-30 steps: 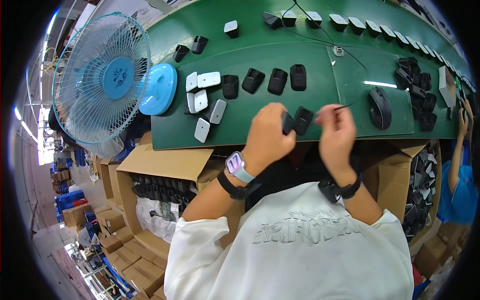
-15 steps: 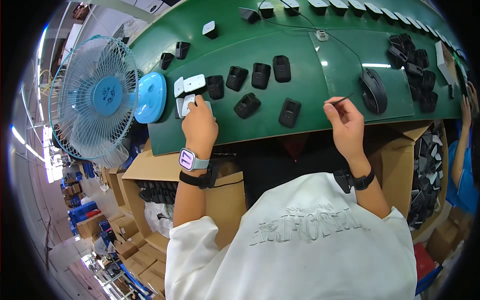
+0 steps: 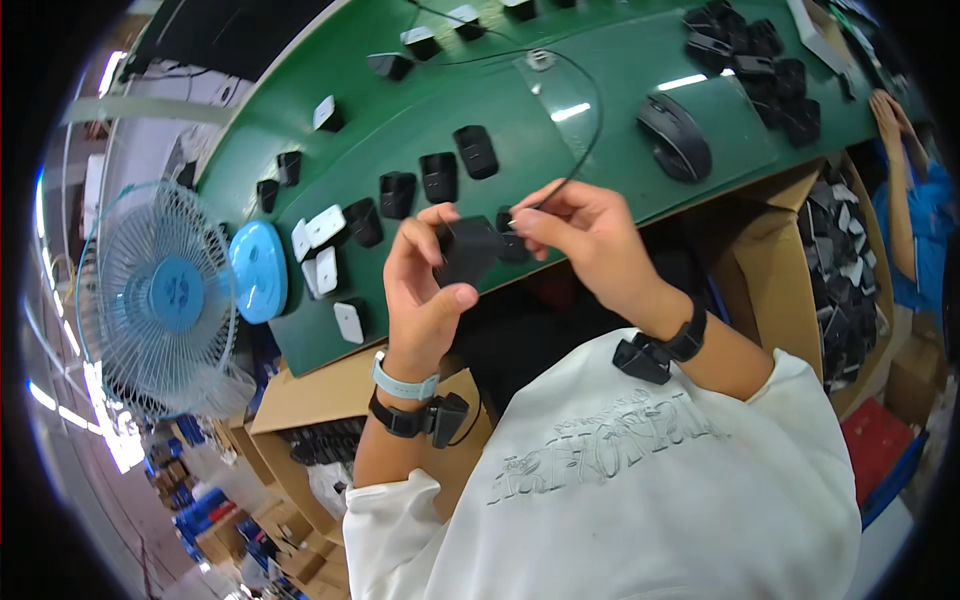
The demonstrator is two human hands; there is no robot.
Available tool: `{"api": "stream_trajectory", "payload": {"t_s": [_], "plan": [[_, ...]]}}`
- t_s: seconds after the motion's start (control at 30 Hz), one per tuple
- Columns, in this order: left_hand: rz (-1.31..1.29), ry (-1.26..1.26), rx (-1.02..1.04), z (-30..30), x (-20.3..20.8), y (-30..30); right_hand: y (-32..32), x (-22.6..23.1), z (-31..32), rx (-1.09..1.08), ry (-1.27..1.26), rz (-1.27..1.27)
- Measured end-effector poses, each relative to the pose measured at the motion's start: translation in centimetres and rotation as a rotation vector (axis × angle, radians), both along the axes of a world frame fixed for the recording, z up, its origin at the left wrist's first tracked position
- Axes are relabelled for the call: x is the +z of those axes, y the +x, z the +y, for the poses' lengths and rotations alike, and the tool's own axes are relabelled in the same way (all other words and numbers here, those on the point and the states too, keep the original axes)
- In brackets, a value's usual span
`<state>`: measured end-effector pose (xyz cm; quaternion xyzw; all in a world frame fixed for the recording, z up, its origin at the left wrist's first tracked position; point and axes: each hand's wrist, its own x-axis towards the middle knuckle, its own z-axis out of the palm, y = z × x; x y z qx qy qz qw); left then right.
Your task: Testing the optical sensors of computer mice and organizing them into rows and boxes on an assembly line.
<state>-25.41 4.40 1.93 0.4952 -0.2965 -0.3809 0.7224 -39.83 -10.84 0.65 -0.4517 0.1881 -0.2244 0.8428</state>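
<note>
The left hand (image 3: 418, 285) has its fingers and thumb bent around a dark block (image 3: 470, 252). It holds the block up by the front edge of the green bench (image 3: 400, 120). The right hand (image 3: 590, 235) pinches the end of a thin black cord (image 3: 600, 105) between thumb and fingers, just beside the block. The cord bends back to the far edge of the bench. Another black block (image 3: 513, 247) sits behind the right fingertips, near the front edge.

A slanted row of four black blocks (image 3: 438, 177) is farther back. White pieces (image 3: 325, 226) are near the front left corner. A black mouse (image 3: 675, 137) is toward the right end, with a pile of black blocks (image 3: 755, 70) past it. A blue fan (image 3: 175, 295) is beyond the left edge.
</note>
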Motion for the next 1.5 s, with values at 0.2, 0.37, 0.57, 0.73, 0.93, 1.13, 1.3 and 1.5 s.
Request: {"api": "stream_trajectory", "payload": {"t_s": [0.2, 0.37, 0.57, 0.73, 0.93, 1.13, 1.3, 1.5], "plan": [[-0.417, -0.008, 0.089, -1.2, -0.5, -2.3, -0.2, -0.1, 1.3, 0.007, 0.036, 0.096], [-0.643, -0.053, 0.142, -0.5, -2.0, -2.2, -0.8, -0.9, 1.4, 0.041, 0.004, 0.175], [-0.529, 0.018, 0.14, -0.2, -1.6, -2.8, -0.8, -0.7, 1.1, 0.116, 0.175, 0.284], [-0.416, 0.047, 0.148, -0.3, -1.1, -2.5, -0.5, 0.3, 1.1, 0.099, 0.286, 0.267], [-0.408, 0.096, 0.236, -0.8, -0.4, -3.4, -0.1, -1.1, -1.6, 0.015, -0.123, 0.424], [-0.715, 0.1, 0.166, -1.9, -2.4, -5.3, -1.9, -1.5, 1.4, 0.11, -0.221, 0.161], [-1.388, 0.682, 0.185, 2.0, 2.4, -0.5, -9.1, -1.2, -5.2, -0.103, -0.402, 0.332], [-1.483, 1.354, 0.229, 15.1, 0.1, 8.8, -29.1, -2.7, -18.7, -0.592, -1.197, 1.271]]}}
